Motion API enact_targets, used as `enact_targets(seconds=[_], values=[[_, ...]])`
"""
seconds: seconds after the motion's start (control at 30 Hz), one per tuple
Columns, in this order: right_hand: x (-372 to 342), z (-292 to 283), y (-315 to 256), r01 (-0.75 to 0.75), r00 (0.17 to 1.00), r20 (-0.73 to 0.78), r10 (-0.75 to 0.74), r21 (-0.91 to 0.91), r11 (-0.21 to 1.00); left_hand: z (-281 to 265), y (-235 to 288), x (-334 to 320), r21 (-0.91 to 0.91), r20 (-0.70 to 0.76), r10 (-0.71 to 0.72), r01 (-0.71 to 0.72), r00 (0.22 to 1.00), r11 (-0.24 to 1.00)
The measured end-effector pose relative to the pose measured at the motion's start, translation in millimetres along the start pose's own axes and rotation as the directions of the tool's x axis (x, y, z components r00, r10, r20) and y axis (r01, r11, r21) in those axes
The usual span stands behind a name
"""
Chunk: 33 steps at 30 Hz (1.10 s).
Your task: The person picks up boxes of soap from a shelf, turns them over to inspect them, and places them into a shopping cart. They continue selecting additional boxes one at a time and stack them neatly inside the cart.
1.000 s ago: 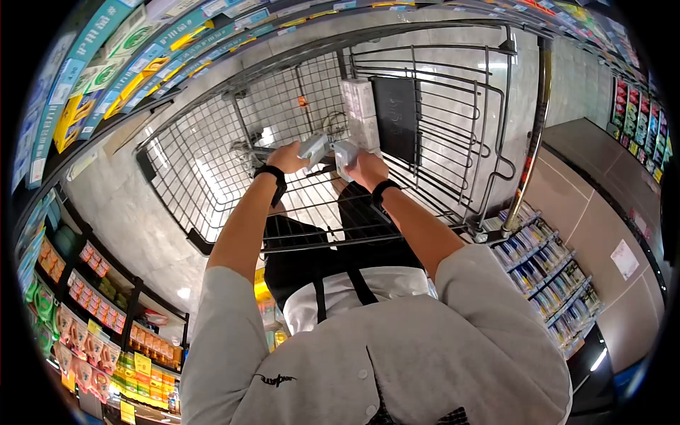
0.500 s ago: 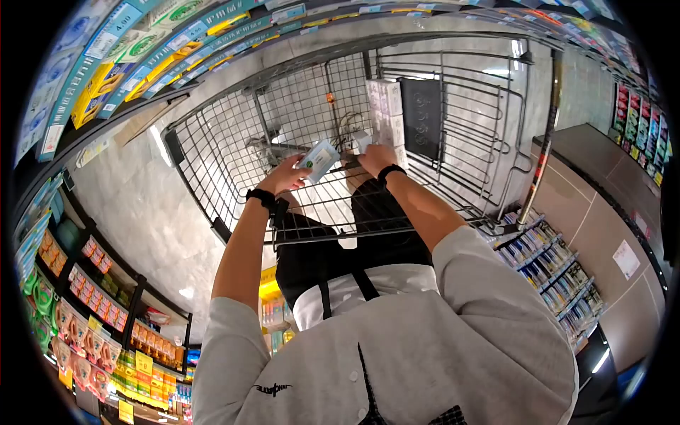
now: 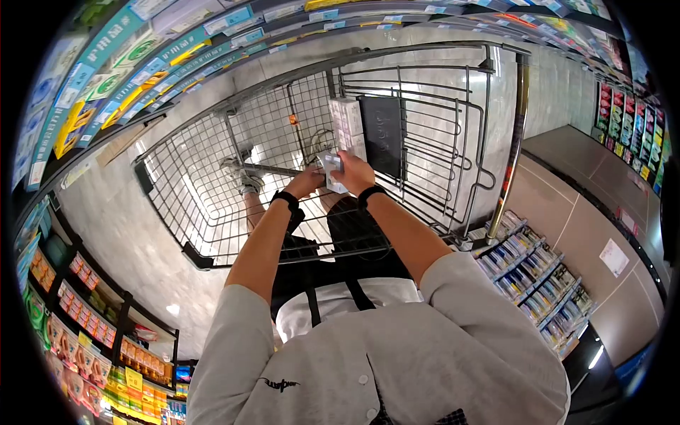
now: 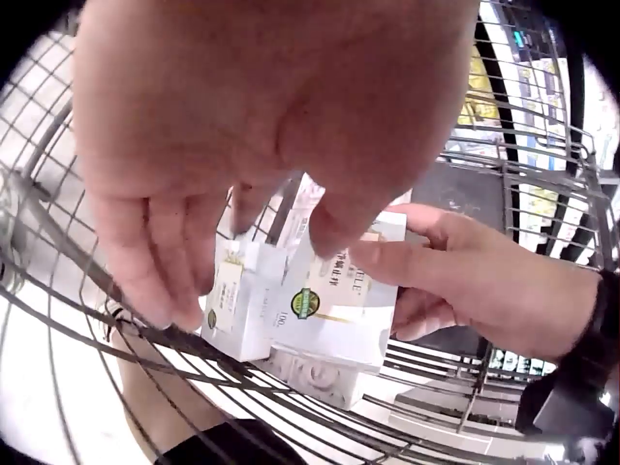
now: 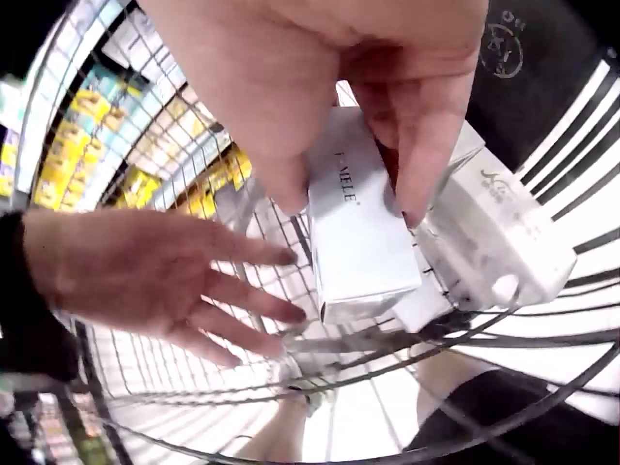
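My right hand (image 3: 356, 172) pinches a white carton (image 5: 360, 213) with FEMELE lettering between thumb and fingers, inside the wire shopping cart (image 3: 234, 163). A second white carton (image 4: 240, 300) with a round green seal lies right against the first in the left wrist view. My left hand (image 5: 160, 286) hovers beside the cartons with its fingers extended and spread, apart from the held one in the right wrist view. Close behind the cartons stands a pale, grey-patterned package (image 3: 347, 127) in the cart.
A dark panel (image 3: 382, 134) stands in the cart beside the package. Shelves of boxed goods (image 3: 92, 106) curve round the far left, and more stocked shelves (image 3: 106, 312) stand at lower left. A rack of small packets (image 3: 538, 276) is at right, below a tiled counter (image 3: 559, 191).
Earlier each hand held a white carton. The left hand has let go of its carton and moved in close to the right hand, which still holds one.
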State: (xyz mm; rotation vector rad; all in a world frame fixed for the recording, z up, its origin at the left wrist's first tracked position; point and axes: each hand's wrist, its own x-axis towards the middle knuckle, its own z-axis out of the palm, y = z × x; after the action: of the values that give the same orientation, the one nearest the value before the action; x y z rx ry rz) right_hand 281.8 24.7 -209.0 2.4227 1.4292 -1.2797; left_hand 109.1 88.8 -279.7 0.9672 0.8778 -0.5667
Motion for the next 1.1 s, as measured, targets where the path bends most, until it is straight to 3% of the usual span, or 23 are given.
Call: enact_targets(seconds=[0.03,0.13,0.17,0.2,0.27,0.3,0.33,0.4,0.43,0.47,0.53,0.57,0.6,0.67,0.73,0.8,0.83,0.87,0.93,0.97,1.0,1.07,1.1], values=[[4,8,5,0.001,1.0,0.007,-0.001,0.001,1.0,8,0,11,-0.198,-0.105,-0.026,0.005,0.994,0.98],[10,27,11,0.001,1.0,0.018,0.002,-0.151,0.989,15,22,19,-0.35,-0.099,-0.097,0.056,0.99,0.935],[9,27,10,-0.061,0.995,0.07,0.068,-0.096,0.994,15,39,13,-0.329,-0.043,-0.115,0.095,0.992,0.939],[6,21,11,-0.128,0.983,0.124,0.133,-0.045,0.991,19,19,36,-0.341,-0.028,-0.07,0.056,0.997,0.938],[-3,0,17,-0.187,0.97,0.162,0.178,0.04,0.982,23,43,29,-0.187,-0.057,-0.103,0.09,0.993,0.978],[-6,-5,24,-0.199,0.964,0.194,0.183,0.067,0.978,27,26,44,-0.109,-0.052,-0.03,0.024,0.998,0.994],[-10,-11,28,-0.21,0.957,0.224,0.184,0.097,0.973,22,-12,84,-0.266,0.053,-0.029,0.042,0.998,0.963],[-23,-27,33,-0.182,0.983,0.053,0.177,0.105,0.978,28,35,47,-0.013,-0.024,-0.077,0.077,0.997,0.997],[-25,-30,42,-0.265,0.961,0.114,0.251,0.137,0.954,31,29,56,-0.132,-0.043,-0.055,0.049,0.998,0.99],[-28,-31,50,-0.35,0.93,0.181,0.32,0.164,0.922,32,36,54,-0.121,-0.04,-0.058,0.053,0.998,0.991],[-32,-27,52,-0.376,0.914,0.206,0.349,0.111,0.92,33,43,57,-0.085,0.04,-0.077,0.08,0.996,0.993],[-32,-24,52,-0.392,0.898,0.233,0.372,0.046,0.919,39,43,58,-0.2,0.02,-0.093,0.095,0.995,0.975],[-31,-20,54,-0.399,0.896,0.235,0.376,0.055,0.915,42,43,58,-0.19,0.024,-0.099,0.102,0.995,0.976],[-31,-10,56,-0.393,0.871,0.351,0.343,0.081,0.916,47,40,59,-0.184,-0.015,-0.016,0.013,1.0,0.983],[-30,3,60,-0.388,0.877,0.348,0.332,0.101,0.916,44,43,60,-0.097,0.071,-0.033,0.04,0.997,0.995],[-29,8,65,-0.404,0.862,0.377,0.338,0.109,0.908,42,45,60,-0.041,0.126,-0.15,0.156,0.981,0.987],[-28,4,65,-0.388,0.848,0.418,0.326,0.072,0.919,44,46,60,0.015,0.102,-0.099,0.098,0.99,0.995],[-28,3,66,-0.387,0.853,0.407,0.327,0.072,0.919,42,50,62,0.075,0.137,-0.15,0.14,0.979,0.987],[-33,16,75,-0.311,0.929,0.261,0.264,0.158,0.937,43,51,66,0.182,0.111,-0.129,0.107,0.985,0.977],[-32,15,79,-0.298,0.922,0.304,0.238,0.168,0.94,50,19,85,0.421,-0.058,0.061,-0.031,0.996,0.906],[-34,6,77,-0.303,0.914,0.328,0.24,0.154,0.94,51,20,78,0.317,-0.08,0.171,-0.138,0.982,0.939],[-37,7,82,-0.296,0.924,0.301,0.237,0.167,0.941,43,55,57,0.402,-0.09,-0.145,0.169,0.985,0.9],[-39,4,84,-0.294,0.928,0.301,0.221,0.222,0.93,37,60,47,0.375,-0.133,-0.074,0.119,0.988,0.919]])
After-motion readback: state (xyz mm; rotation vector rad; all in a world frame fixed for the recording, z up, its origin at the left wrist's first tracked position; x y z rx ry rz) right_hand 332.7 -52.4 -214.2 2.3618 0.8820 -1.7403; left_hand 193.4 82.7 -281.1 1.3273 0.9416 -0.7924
